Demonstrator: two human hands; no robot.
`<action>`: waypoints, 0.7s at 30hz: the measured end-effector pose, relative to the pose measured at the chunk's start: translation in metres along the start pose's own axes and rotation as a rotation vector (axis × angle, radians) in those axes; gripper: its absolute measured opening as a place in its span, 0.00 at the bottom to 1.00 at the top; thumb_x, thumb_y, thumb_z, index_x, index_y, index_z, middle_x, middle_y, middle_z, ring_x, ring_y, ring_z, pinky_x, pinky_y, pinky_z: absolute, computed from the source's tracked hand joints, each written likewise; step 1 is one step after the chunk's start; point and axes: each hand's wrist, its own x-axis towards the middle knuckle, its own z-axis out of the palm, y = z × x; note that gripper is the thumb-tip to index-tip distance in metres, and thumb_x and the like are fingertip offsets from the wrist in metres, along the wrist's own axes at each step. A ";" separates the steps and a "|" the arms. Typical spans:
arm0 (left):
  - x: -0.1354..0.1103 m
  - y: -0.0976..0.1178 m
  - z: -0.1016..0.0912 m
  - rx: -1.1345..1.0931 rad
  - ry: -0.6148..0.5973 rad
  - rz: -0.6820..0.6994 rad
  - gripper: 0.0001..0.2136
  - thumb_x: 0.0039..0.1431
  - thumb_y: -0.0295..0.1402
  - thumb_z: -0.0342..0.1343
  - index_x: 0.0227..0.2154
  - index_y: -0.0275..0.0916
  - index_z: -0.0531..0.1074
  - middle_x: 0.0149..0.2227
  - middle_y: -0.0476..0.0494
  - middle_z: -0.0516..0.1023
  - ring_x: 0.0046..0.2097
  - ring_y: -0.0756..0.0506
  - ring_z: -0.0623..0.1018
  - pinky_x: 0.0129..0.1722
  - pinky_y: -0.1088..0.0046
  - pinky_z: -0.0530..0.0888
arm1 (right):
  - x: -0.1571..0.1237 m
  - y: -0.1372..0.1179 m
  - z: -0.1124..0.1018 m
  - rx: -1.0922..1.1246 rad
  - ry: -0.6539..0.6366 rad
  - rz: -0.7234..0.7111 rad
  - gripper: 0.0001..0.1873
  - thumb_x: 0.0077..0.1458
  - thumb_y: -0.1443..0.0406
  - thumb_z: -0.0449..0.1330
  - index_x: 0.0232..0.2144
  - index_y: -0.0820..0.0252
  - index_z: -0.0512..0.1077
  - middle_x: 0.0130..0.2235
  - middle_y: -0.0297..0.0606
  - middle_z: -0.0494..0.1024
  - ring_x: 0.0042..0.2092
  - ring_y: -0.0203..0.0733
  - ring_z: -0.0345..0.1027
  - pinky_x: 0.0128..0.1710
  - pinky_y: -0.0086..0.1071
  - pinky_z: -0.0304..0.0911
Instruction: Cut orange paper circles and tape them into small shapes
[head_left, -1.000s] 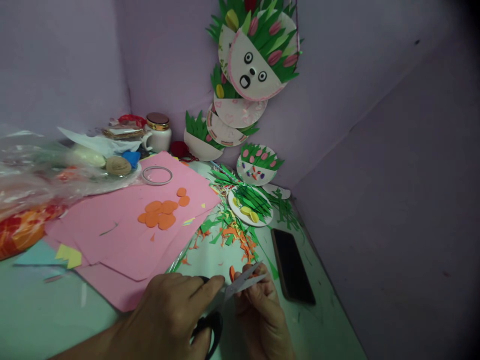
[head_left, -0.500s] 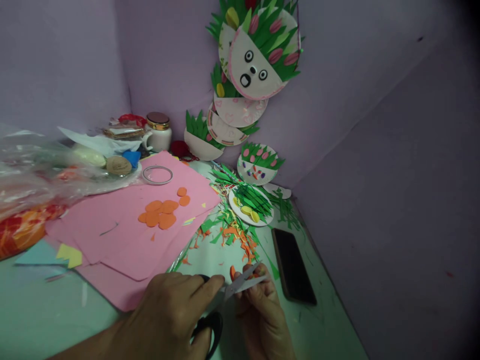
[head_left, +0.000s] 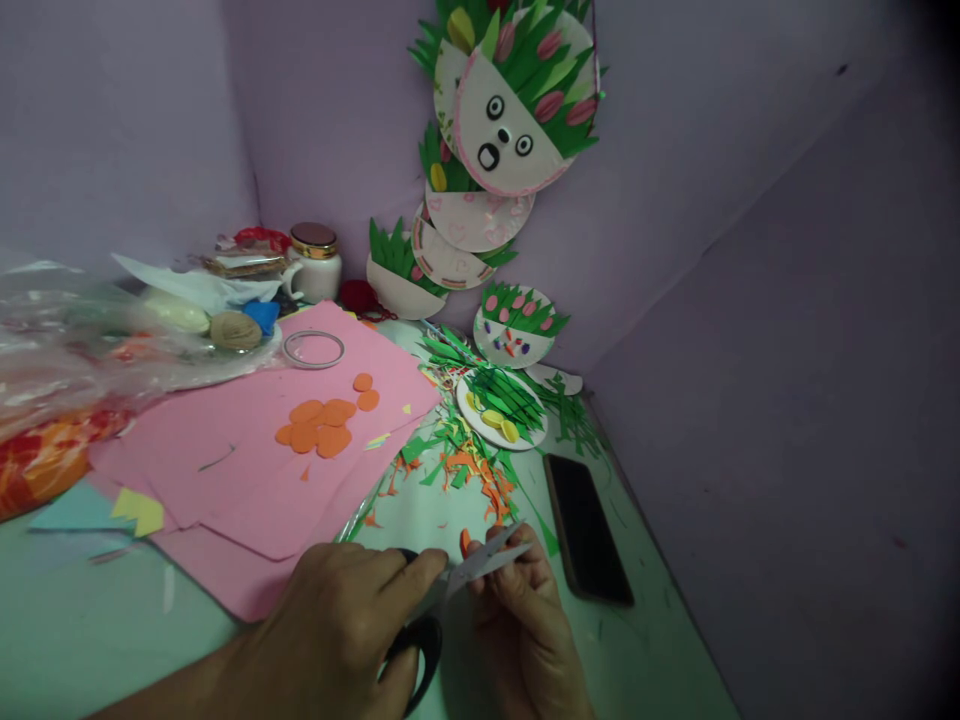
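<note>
Head view: your left hand (head_left: 337, 620) is wrapped around the black handles of the scissors (head_left: 426, 650), thumb down in the lower loop and index finger stretched along the top. The blades are parted and point off toward your right hand (head_left: 532, 640), which has its fingertips pinched together on a small bit of orange paper (head_left: 465, 542) (most of it is hidden behind your fingers and the blades, so can't tell its full shape). The blades cross right in front of those fingers, and I honestly can't tell if they're biting into the paper

Off to the left you've got a cluster of orange discs (head_left: 319, 430) lying on the pink sheets (head_left: 195, 440), two smaller ones just beyond the bunch. Past your right hand, orange scraps (head_left: 491, 485) are scattered on the pale table (head_left: 660, 660), with a white plate (head_left: 517, 444) of green strips (head_left: 506, 398) and yellow ovals (head_left: 492, 420) behind them. Your phone (head_left: 589, 530), screen dark, lies right of the hand, and some decorated half-plates (head_left: 480, 222) hang on the purple wall (head_left: 330, 120)
</note>
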 end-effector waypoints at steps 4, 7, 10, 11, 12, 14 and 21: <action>-0.001 0.000 -0.002 -0.022 -0.003 -0.014 0.21 0.43 0.20 0.45 0.43 0.37 0.65 0.25 0.47 0.74 0.26 0.44 0.75 0.23 0.69 0.73 | 0.001 -0.001 -0.001 0.007 0.003 0.001 0.11 0.38 0.69 0.70 0.26 0.55 0.74 0.27 0.29 0.76 0.29 0.32 0.72 0.31 0.22 0.68; -0.003 0.000 0.001 -0.024 0.087 -0.032 0.25 0.41 0.21 0.46 0.47 0.40 0.62 0.30 0.46 0.76 0.31 0.43 0.77 0.28 0.66 0.74 | 0.002 -0.002 0.001 0.060 0.027 -0.010 0.12 0.36 0.70 0.71 0.26 0.55 0.74 0.27 0.28 0.77 0.28 0.30 0.72 0.30 0.20 0.68; -0.006 -0.001 0.007 -0.038 0.119 -0.043 0.27 0.42 0.22 0.46 0.50 0.41 0.59 0.33 0.45 0.77 0.33 0.42 0.77 0.30 0.64 0.74 | 0.002 -0.002 0.004 0.110 0.084 -0.017 0.14 0.32 0.71 0.72 0.25 0.56 0.74 0.26 0.28 0.78 0.27 0.30 0.72 0.27 0.20 0.68; -0.007 -0.002 0.010 -0.047 0.095 -0.048 0.27 0.42 0.23 0.46 0.50 0.41 0.59 0.33 0.45 0.76 0.32 0.42 0.77 0.29 0.64 0.74 | 0.001 -0.002 0.005 0.115 0.098 -0.013 0.14 0.32 0.71 0.72 0.25 0.56 0.74 0.26 0.28 0.78 0.28 0.31 0.73 0.27 0.20 0.68; -0.009 -0.002 0.012 -0.055 0.064 -0.055 0.26 0.43 0.23 0.46 0.50 0.41 0.59 0.32 0.45 0.76 0.32 0.42 0.77 0.29 0.63 0.74 | 0.001 -0.002 0.007 0.117 0.103 -0.008 0.15 0.31 0.71 0.72 0.25 0.56 0.74 0.27 0.28 0.79 0.28 0.31 0.73 0.28 0.20 0.68; -0.011 -0.003 0.015 -0.059 0.030 -0.073 0.26 0.44 0.23 0.47 0.50 0.40 0.60 0.31 0.45 0.76 0.31 0.41 0.76 0.29 0.62 0.74 | 0.000 -0.001 0.009 0.118 0.100 0.005 0.15 0.31 0.71 0.73 0.26 0.56 0.74 0.27 0.28 0.79 0.29 0.32 0.74 0.31 0.21 0.69; -0.010 -0.001 0.012 -0.079 0.008 -0.063 0.24 0.45 0.22 0.47 0.49 0.37 0.62 0.29 0.44 0.75 0.29 0.42 0.76 0.26 0.63 0.74 | -0.001 0.001 0.007 0.073 0.032 0.009 0.13 0.35 0.71 0.71 0.26 0.55 0.74 0.26 0.28 0.78 0.29 0.31 0.73 0.29 0.21 0.67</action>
